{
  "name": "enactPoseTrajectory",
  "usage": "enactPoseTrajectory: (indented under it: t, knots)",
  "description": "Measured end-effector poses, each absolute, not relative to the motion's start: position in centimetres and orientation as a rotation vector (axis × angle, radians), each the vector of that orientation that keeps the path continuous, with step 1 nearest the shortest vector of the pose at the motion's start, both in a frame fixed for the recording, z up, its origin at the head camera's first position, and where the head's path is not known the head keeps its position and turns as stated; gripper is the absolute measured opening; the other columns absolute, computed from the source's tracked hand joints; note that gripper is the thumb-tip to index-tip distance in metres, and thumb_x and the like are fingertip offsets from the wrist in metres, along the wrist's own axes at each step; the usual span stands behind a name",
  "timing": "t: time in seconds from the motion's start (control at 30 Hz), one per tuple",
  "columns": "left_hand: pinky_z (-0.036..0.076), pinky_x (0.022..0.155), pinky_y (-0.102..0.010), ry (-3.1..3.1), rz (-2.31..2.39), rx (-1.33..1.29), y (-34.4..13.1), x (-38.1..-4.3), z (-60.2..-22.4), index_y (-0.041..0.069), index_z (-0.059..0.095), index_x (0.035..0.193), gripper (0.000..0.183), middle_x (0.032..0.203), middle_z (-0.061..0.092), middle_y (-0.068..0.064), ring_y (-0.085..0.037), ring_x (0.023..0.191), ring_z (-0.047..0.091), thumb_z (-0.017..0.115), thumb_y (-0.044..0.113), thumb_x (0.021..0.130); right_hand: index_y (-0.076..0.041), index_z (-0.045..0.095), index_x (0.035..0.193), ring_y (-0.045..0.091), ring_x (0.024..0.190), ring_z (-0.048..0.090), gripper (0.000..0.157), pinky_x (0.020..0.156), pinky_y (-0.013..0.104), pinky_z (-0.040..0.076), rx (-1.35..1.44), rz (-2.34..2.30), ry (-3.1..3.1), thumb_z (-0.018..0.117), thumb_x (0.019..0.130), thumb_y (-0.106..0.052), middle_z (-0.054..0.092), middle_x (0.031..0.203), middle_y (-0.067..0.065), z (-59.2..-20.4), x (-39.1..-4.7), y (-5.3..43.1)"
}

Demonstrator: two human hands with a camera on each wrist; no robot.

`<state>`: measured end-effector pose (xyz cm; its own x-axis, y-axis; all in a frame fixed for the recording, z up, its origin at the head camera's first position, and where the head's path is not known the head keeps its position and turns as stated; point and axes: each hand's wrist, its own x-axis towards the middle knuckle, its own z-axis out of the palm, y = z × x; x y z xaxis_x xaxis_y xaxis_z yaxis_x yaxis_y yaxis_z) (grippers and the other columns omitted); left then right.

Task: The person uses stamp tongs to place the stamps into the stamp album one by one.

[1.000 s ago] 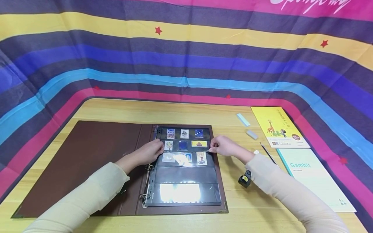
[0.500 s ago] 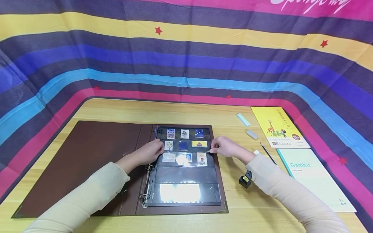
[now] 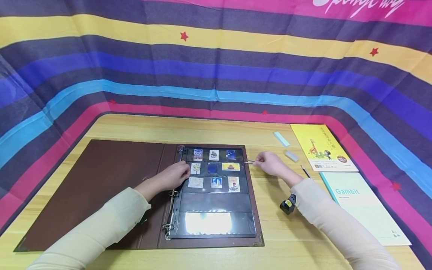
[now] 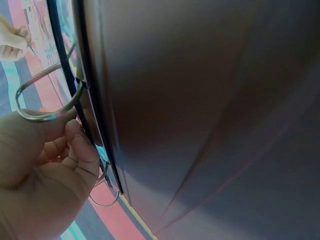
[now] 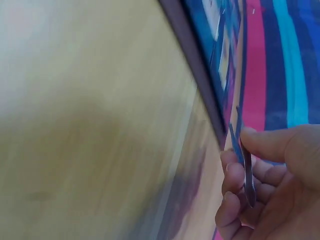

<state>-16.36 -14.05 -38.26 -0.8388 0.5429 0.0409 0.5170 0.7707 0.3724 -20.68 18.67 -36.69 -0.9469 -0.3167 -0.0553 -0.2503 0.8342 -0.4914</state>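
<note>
A brown ring binder lies open on the wooden table, with a black stamp page on its right side. Several stamps fill the page's upper three rows. My left hand rests at the page's left margin beside the metal rings, fingers curled; I cannot tell whether they pinch the page. Metal tweezers are pinched between the thumb and fingers of my right hand, just off the page's right edge. Their slightly parted tips point left over the binder's edge, with no stamp visible between them.
To the right lie a pale blue strip, a grey eraser-like block and a dark pencil-like stick. Beyond them are a yellow booklet and a white Gambit notebook. A striped cloth hangs behind the table.
My right hand has moved away from the page's third row, up and to the right, with the tweezers. The middle stamp in that row now shows without glare. My left hand has stayed put.
</note>
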Motion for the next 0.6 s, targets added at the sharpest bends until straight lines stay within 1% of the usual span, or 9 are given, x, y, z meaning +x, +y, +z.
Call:
enactPoseTrajectory:
  t: [0.1,0.17,0.27,0.37,0.5,0.6]
  knots:
    - [0.034,0.054,-0.024,2.884,0.581,0.853,-14.1,-16.3,-38.3,0.009,0.050,0.071,0.010,0.068,0.039,0.002,-0.011,0.060,0.038,0.050,0.007,0.081,-0.005,0.057,0.072,0.015,0.054,0.044,0.015,0.050,0.027,0.035,-0.347,-0.648,2.972,0.056,0.078,-0.018,0.052,0.064,0.003,-36.9,-21.1,19.7]
    - [0.034,0.054,-0.024,2.883,0.580,0.849,-14.1,-16.3,-38.3,0.009,0.050,0.071,0.010,0.068,0.039,0.002,-0.011,0.061,0.038,0.050,0.007,0.081,-0.006,0.055,0.066,0.013,0.050,0.041,0.018,0.046,0.026,0.033,-0.297,-0.570,3.007,0.056,0.077,-0.020,0.049,0.059,0.001,-37.0,-21.3,20.2]
    - [0.034,0.054,-0.024,2.889,0.575,0.848,-14.1,-16.3,-38.3,0.009,0.049,0.071,0.010,0.068,0.039,0.002,-0.012,0.061,0.038,0.051,0.007,0.081,-0.011,0.047,0.055,0.010,0.040,0.034,0.028,0.039,0.023,0.027,-0.245,-0.459,3.000,0.055,0.077,-0.025,0.040,0.047,-0.003,-37.2,-21.4,20.6]
    - [0.034,0.054,-0.024,2.891,0.576,0.849,-14.1,-16.4,-38.4,0.010,0.049,0.071,0.010,0.068,0.039,0.002,-0.012,0.061,0.038,0.051,0.007,0.081,-0.013,0.038,0.046,0.008,0.035,0.026,0.037,0.035,0.021,0.021,-0.247,-0.407,2.958,0.054,0.077,-0.027,0.030,0.040,-0.005,-37.4,-21.5,20.7]
    - [0.034,0.054,-0.024,2.887,0.579,0.852,-14.1,-16.4,-38.4,0.010,0.049,0.071,0.010,0.068,0.039,0.002,-0.012,0.061,0.038,0.050,0.007,0.081,-0.015,0.033,0.043,0.007,0.034,0.020,0.041,0.035,0.020,0.018,-0.245,-0.378,2.934,0.054,0.076,-0.027,0.024,0.039,-0.006,-37.6,-21.5,20.6]
    - [0.034,0.054,-0.024,2.887,0.581,0.863,-14.1,-16.4,-38.5,0.010,0.049,0.071,0.010,0.069,0.039,0.002,-0.012,0.060,0.037,0.051,0.007,0.081,-0.015,0.032,0.043,0.007,0.035,0.019,0.041,0.035,0.020,0.018,-0.241,-0.362,2.932,0.054,0.075,-0.026,0.024,0.039,-0.006,-37.7,-21.5,20.5]
